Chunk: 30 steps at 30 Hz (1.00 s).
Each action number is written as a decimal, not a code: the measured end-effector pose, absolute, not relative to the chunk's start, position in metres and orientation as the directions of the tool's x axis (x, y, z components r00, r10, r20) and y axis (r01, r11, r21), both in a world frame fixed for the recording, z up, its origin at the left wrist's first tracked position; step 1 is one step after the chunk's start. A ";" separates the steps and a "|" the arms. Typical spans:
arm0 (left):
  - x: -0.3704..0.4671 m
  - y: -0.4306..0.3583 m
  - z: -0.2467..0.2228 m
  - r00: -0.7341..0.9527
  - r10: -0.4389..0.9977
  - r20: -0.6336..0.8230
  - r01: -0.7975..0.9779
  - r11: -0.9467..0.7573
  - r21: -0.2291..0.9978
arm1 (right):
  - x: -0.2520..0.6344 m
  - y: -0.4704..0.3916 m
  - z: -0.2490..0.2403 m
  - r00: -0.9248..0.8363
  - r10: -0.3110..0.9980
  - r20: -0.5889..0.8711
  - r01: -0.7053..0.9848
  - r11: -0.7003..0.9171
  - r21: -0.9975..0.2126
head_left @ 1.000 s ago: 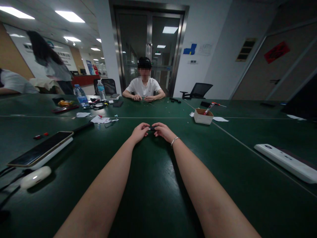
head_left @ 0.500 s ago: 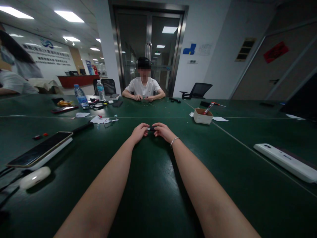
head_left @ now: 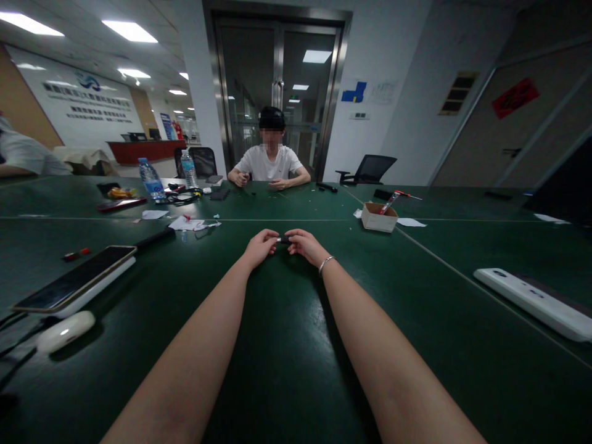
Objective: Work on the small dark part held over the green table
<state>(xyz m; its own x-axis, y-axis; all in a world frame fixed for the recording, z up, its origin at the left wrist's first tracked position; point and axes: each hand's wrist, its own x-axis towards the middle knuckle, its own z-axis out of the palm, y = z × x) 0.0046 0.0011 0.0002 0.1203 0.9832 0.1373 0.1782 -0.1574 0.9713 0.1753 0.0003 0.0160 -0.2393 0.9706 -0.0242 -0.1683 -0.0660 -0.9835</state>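
Both my hands meet over the green table (head_left: 287,296), holding a small black stick-like piece with a silver end (head_left: 284,240) between them. My left hand (head_left: 261,248) pinches its silver end between thumb and fingers. From the other side my right hand (head_left: 305,245), with a silver bracelet (head_left: 325,265) at the wrist, grips the black part. The piece lies crosswise, just above or on the tabletop. It is too small to tell its exact kind, and my fingers cover both its ends.
A phone (head_left: 76,277) on a white block and a white mouse-shaped object (head_left: 66,332) lie left. Paper scraps (head_left: 187,223), bottles (head_left: 150,179) and cables stand beyond. Right are a small box (head_left: 379,217) and a white power strip (head_left: 531,302). A person (head_left: 271,160) sits opposite.
My hands stay nearly still around the black piece. The person opposite has moved their hands apart and raised their head slightly. A person walking at far left has left the view.
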 end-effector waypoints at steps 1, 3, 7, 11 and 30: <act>0.005 0.001 0.000 0.120 0.983 0.139 0.180 -0.159 0.971 | 0.175 0.000 0.016 -0.241 0.970 -0.024 -0.169 -0.066 -0.983; 0.004 0.001 0.001 0.114 0.984 0.140 0.183 -0.159 0.970 | 0.175 0.000 0.016 -0.243 0.970 -0.027 -0.169 -0.069 -0.983; 0.004 -0.001 0.002 0.112 0.984 0.137 0.175 -0.156 0.972 | 0.175 -0.001 0.017 -0.240 0.970 -0.028 -0.174 -0.072 -0.982; 0.005 -0.004 0.004 0.112 0.980 0.164 0.183 -0.182 0.966 | 0.175 -0.001 0.017 -0.240 0.970 -0.022 -0.182 -0.067 -0.981; 0.001 0.005 -0.004 0.119 0.981 0.153 0.256 -0.179 0.950 | 0.175 0.000 0.014 -0.248 0.969 -0.004 -0.171 -0.048 -0.984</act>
<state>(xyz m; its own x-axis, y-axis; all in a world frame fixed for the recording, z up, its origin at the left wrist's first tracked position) 0.0014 0.0054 -0.0042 0.1188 0.9810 0.1531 0.2557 -0.1793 0.9500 0.1749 0.0004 0.0137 -0.2479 0.9688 -0.0045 -0.1714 -0.0484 -0.9840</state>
